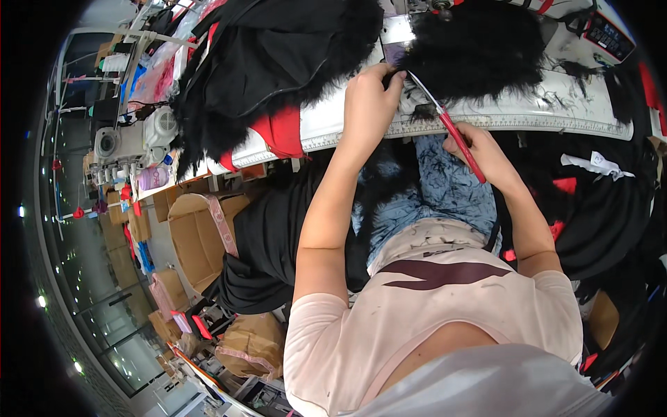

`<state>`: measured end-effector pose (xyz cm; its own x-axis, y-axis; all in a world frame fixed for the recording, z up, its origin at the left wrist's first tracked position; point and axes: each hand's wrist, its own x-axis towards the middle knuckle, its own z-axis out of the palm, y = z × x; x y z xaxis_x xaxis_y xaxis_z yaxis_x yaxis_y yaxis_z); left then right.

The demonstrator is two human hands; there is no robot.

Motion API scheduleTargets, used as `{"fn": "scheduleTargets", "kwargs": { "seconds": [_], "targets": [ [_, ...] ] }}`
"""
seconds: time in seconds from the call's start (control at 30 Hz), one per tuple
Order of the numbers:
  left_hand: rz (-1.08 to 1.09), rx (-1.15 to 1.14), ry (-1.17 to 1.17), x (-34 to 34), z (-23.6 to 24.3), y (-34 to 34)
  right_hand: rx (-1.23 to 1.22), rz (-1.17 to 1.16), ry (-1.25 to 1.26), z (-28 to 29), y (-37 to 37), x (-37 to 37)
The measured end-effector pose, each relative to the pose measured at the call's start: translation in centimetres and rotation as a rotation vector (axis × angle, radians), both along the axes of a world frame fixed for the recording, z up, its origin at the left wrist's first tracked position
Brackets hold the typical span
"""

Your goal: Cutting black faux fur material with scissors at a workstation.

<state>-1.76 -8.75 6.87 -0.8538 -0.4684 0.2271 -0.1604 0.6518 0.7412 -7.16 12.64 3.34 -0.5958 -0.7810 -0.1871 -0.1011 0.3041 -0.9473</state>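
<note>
My left hand [372, 97] is closed in a pinch on a small piece of black fabric at the top middle, beside the scissor blades. In my right hand [472, 146] is a pair of red-handled scissors [453, 131], its silver blades pointing up-left toward my left fingertips. A black fuzzy fur piece [472, 48] lies on the white work surface [580, 97], just right of the blades. A long ruler [528, 119] runs along the near edge under my hands. A larger black garment with fur trim [271, 55] lies at the upper left, over red fabric [281, 135].
A sewing machine [142, 139] stands at the left. Cardboard boxes [191, 243] and a brown bag [250, 344] are lower left. Dark cloth [590, 222] with a white strip [594, 163] hangs at the right. A small black device [608, 35] sits at the upper right.
</note>
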Motion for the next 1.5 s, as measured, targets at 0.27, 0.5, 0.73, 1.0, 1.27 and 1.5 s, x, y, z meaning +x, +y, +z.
{"fn": "scheduleTargets", "kwargs": {
  "seconds": [0.27,0.5,0.73,1.0,1.27,1.5],
  "targets": [
    [-0.076,-0.253,0.081,0.9,0.8,0.2,0.064,0.065,0.078,1.4,-0.2,0.2],
    [-0.121,-0.075,0.066,0.9,0.6,-0.4,0.193,0.012,0.094,3.4,-0.7,-0.1],
    [-0.178,0.277,-0.071,2.7,0.5,-0.5,0.136,-0.05,-0.332,0.8,-0.6,-1.6],
    [-0.204,0.701,-0.095,5.6,1.0,0.7,0.137,-0.022,-0.149,2.4,-0.8,0.8],
    [-0.246,0.514,-0.265,5.2,0.4,2.8,-0.085,-0.111,-0.355,1.2,-2.2,1.3],
    [-0.261,0.582,-0.237,5.6,-1.8,2.1,0.054,-0.22,-0.247,1.7,-0.6,2.2]
  ]
}}
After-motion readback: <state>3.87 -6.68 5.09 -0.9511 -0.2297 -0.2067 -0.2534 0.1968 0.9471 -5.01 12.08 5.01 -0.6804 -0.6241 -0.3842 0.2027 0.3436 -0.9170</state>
